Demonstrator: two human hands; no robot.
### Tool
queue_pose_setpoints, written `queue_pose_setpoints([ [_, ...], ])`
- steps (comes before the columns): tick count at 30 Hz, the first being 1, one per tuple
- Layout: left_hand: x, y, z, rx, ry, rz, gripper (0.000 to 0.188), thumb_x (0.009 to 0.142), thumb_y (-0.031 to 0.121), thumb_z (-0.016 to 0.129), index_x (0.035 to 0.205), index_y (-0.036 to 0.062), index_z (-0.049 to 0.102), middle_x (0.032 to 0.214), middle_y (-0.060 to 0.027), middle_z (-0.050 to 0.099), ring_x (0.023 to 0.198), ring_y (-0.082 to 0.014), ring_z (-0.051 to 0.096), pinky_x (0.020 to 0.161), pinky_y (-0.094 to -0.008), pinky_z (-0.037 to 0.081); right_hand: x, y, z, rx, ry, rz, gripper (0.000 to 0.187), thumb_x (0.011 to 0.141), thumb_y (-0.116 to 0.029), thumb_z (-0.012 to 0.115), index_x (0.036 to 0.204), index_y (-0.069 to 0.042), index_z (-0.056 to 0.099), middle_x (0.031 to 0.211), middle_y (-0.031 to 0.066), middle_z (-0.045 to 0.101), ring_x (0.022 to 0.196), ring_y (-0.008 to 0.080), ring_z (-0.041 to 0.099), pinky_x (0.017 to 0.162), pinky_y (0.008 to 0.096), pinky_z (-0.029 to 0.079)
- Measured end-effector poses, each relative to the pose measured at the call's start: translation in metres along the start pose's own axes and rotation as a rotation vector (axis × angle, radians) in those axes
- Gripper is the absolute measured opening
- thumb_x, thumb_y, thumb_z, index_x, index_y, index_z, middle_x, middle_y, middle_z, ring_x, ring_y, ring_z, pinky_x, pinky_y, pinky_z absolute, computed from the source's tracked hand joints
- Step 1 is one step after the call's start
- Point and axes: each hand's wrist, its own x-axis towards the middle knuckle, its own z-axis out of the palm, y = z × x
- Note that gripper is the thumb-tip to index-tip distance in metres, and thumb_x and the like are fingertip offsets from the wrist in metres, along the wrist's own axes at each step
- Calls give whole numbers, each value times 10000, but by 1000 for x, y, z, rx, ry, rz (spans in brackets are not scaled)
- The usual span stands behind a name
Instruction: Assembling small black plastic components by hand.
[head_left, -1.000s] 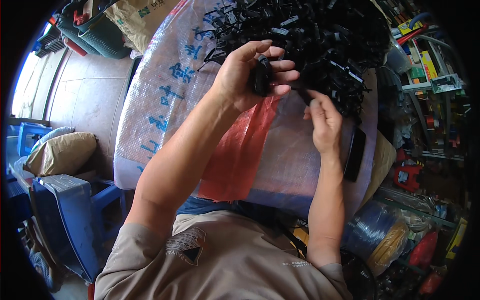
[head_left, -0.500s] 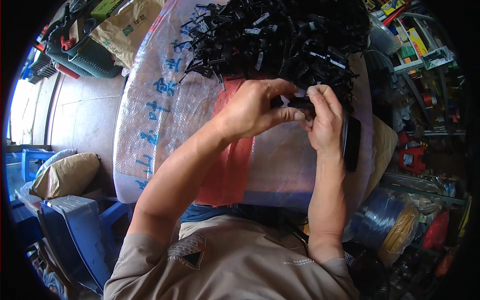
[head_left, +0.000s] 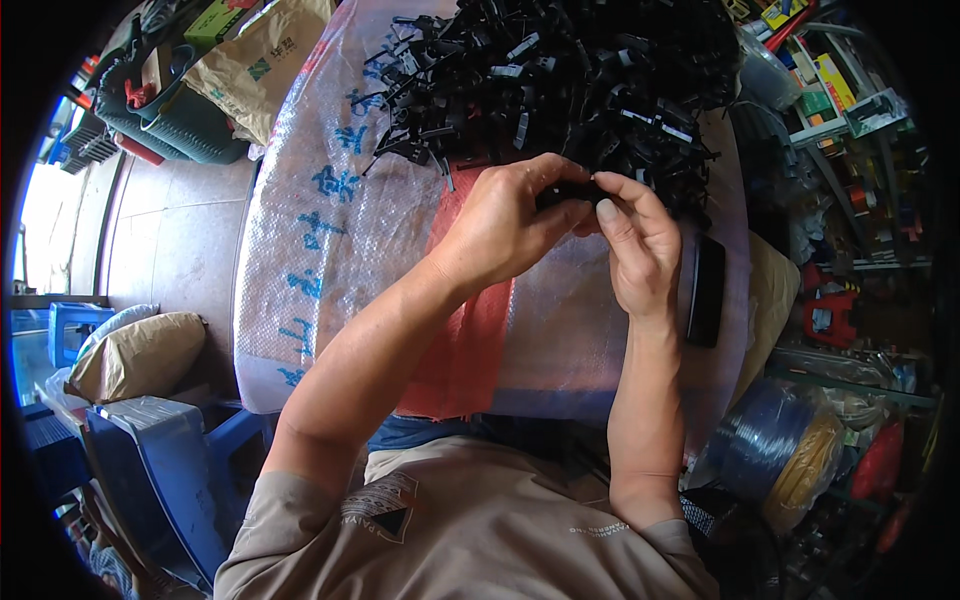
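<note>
One black part [head_left: 574, 191] in grip: we see left hand [head_left: 500, 218] pinching it between thumb and fingers; right hand [head_left: 643, 245] at its right end, can't tell if gripping; black pile [head_left: 560, 95] just beyond grip.

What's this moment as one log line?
left hand: grips black piece | right hand: at same piece | ahead: pile of black parts on woven sheet
</note>
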Motion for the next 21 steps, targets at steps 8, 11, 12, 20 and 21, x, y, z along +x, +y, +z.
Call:
queue_pose_setpoints([
  [8,0,-9,8,217,132,245,198,796,53,659,979,-15,630,842,-145,658,778,-300,668,681,-354,528,1,1,-2,-111,-34,-27,249,948,-53,533,1183,21,569,899,43,636,760,87,592,724,216,483],
  [11,-1,-8,10,199,141,217,200,798,53,657,985,-12,632,841,-148,657,776,-300,667,680,-355,527,2,0,0,-100,-9,-15,261,951,-62,531,1196,19,567,894,36,631,761,82,585,721,220,482],
  [12,-1,-8,10,200,142,217,200,798,53,657,985,-12,632,841,-148,657,776,-300,667,680,-355,527,3,1,1,-78,-4,-10,262,952,-68,533,1198,14,570,888,33,631,758,81,582,720,218,481],
  [20,-2,-11,10,194,91,125,126,876,52,634,983,-12,616,825,-112,676,765,-138,654,674,-272,514,2,2,1,-162,16,5,219,948,-77,556,1143,4,613,841,31,638,724,84,579,691,218,481],
  [21,-2,-10,10,194,91,124,126,876,52,634,983,-12,616,825,-112,676,765,-138,654,674,-272,514,1,3,3,-84,36,20,205,948,-73,553,1124,7,620,830,31,637,714,83,577,681,219,481],
])
